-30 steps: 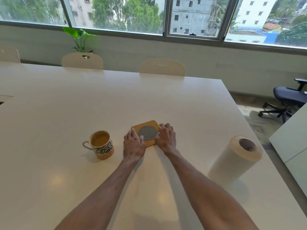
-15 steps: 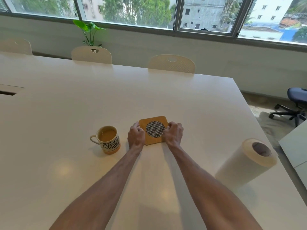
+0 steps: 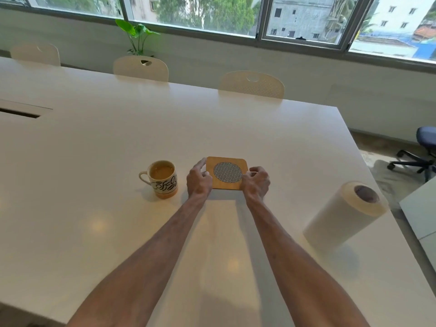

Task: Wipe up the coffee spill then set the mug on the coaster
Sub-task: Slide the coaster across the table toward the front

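A square wooden coaster with a round mesh centre lies on the white table. My left hand grips its left edge and my right hand grips its right edge, fingers curled around the sides. A mug with black lettering and an orange base stands upright just left of my left hand, full of coffee, handle pointing left. A roll of paper towel stands at the right, near the table's edge. No spill shows on the table.
Cream chairs line the table's far side, with a potted plant behind them. A cable slot sits in the table at far left. An office chair and another desk stand beyond the right edge.
My hands went from lying flat beside the coaster to curling around its two side edges. The camera has shifted, so everything sits a little further right in view.
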Demonstrator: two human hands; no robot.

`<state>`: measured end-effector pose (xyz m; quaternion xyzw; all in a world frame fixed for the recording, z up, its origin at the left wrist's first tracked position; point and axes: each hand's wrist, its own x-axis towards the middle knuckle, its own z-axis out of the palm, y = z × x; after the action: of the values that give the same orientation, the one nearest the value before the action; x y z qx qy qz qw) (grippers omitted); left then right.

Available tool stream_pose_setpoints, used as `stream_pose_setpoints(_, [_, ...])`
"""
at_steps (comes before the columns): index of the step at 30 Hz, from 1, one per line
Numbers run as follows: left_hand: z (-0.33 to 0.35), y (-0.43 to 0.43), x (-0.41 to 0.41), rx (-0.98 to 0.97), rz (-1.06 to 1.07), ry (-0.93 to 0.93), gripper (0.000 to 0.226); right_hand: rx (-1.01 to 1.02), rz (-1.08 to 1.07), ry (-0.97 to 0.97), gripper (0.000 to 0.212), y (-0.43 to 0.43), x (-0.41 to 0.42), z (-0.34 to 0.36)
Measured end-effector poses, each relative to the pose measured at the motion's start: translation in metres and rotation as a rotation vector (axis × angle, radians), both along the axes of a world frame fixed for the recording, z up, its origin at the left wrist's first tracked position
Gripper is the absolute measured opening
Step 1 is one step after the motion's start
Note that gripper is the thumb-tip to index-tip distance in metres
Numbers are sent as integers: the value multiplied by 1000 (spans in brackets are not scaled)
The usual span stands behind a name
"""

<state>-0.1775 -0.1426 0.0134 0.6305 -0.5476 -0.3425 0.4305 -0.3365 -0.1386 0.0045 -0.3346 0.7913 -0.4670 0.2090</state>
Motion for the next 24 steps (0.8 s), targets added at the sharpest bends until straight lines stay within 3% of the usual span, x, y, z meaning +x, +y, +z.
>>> stream_pose_setpoints(5, [-4, 23, 18, 33, -3, 38, 48, -19, -13, -48, 27, 26, 14, -6])
stream_pose_setpoints(16, [-13, 82, 56, 128, -31, 234, 50, -29, -85, -94, 20, 103, 37, 5])
stream_pose_setpoints(24, [-9, 118, 90, 191, -97, 214, 45, 15, -135, -101, 21, 160, 71, 8])
